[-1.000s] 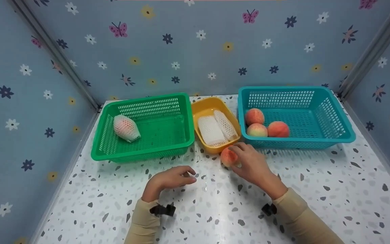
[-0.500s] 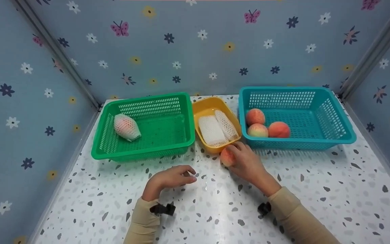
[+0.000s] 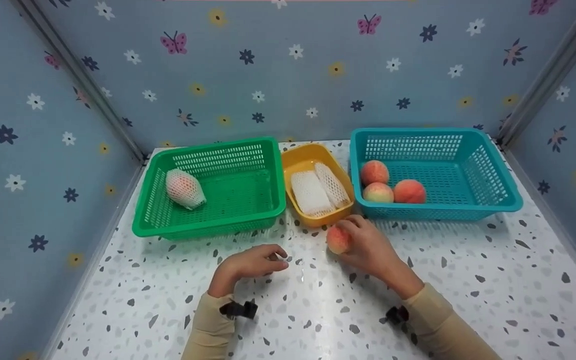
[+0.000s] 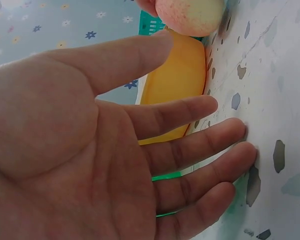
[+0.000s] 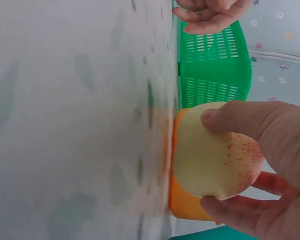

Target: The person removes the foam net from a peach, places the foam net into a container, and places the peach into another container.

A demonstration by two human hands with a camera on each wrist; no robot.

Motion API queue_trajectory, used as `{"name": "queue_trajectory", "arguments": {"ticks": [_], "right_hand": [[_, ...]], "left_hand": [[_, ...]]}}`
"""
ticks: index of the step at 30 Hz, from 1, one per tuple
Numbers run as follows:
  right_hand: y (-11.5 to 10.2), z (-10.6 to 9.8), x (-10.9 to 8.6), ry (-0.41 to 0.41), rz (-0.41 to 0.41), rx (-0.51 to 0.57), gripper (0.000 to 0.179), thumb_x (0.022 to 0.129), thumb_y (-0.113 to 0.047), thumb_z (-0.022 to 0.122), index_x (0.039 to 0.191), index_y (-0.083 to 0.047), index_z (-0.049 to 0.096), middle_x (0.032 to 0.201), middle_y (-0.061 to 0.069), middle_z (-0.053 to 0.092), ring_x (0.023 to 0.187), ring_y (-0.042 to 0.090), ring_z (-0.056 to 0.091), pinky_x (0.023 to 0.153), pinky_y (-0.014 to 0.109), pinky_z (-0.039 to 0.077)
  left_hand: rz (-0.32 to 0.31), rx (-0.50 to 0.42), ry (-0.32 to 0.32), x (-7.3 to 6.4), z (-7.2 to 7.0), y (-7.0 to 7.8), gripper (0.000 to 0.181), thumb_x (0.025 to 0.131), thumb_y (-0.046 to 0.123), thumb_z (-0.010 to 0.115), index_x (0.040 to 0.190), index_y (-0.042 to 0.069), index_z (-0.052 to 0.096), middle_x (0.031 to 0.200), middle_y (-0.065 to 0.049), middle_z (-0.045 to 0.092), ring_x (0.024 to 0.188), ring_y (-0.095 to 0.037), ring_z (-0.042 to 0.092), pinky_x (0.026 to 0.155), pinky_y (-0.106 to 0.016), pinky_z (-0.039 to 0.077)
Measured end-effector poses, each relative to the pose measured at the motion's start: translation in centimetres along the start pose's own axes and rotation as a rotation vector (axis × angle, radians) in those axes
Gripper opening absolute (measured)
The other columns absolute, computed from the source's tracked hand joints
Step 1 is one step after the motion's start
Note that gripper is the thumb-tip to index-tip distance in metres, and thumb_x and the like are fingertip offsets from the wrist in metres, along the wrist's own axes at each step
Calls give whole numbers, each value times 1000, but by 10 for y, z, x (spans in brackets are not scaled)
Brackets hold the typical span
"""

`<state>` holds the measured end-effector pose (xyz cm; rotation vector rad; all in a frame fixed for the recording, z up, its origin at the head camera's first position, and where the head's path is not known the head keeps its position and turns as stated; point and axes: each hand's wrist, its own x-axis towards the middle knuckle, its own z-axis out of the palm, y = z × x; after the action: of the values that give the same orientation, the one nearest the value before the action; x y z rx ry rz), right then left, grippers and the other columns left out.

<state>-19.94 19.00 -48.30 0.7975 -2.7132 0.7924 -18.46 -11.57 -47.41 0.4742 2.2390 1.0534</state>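
Note:
My right hand (image 3: 368, 247) grips a peach (image 3: 339, 240) just in front of the yellow bin. In the right wrist view, thumb and fingers wrap the pale and red peach (image 5: 215, 157) from opposite sides. My left hand (image 3: 253, 261) is over the table in front of the green basket, holding nothing; the left wrist view shows its fingers (image 4: 200, 150) spread and fairly straight. Inside the yellow bin (image 3: 293, 156) lie white foam net sleeves (image 3: 313, 192). Three peaches (image 3: 410, 191) rest in the blue basket (image 3: 438, 206). One peach in a foam net (image 3: 184, 189) lies in the green basket (image 3: 223, 218).
The two baskets and the bin stand in a row at the back of the speckled white table (image 3: 308, 320). Flower-patterned walls (image 3: 278, 70) enclose the table at the back and both sides. A black wrist strap (image 3: 240, 310) is on the left sleeve.
The fingers of my right hand have closed around the peach, which is now a little nearer to me, away from the yellow bin. My left hand has stayed in place.

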Motion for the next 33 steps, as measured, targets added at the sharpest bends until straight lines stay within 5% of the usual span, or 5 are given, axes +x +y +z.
{"name": "queue_trajectory", "arguments": {"ticks": [16,20,33], "right_hand": [[-18,-85,-7,78,-107,124,73,63,-15,93,127,-17,58,128,-3,52,112,15,52,85,37,53],[-13,-98,-7,118,-137,153,74,63,-11,92,128,-14,58,131,4,52,112,20,52,81,40,54],[17,-127,5,235,-98,177,72,64,-9,91,128,-12,59,125,4,55,108,18,54,71,21,53]], "left_hand": [[-1,12,-7,-5,-4,2,40,98,34,58,124,4,58,110,-7,61,92,-21,60,81,-41,47],[-10,2,-5,-5,-1,1,40,98,34,58,124,4,58,110,-7,62,93,-26,62,80,-41,47],[-7,29,-8,-5,-1,2,38,99,32,57,124,5,58,108,-6,61,92,-25,61,79,-41,47]]}}
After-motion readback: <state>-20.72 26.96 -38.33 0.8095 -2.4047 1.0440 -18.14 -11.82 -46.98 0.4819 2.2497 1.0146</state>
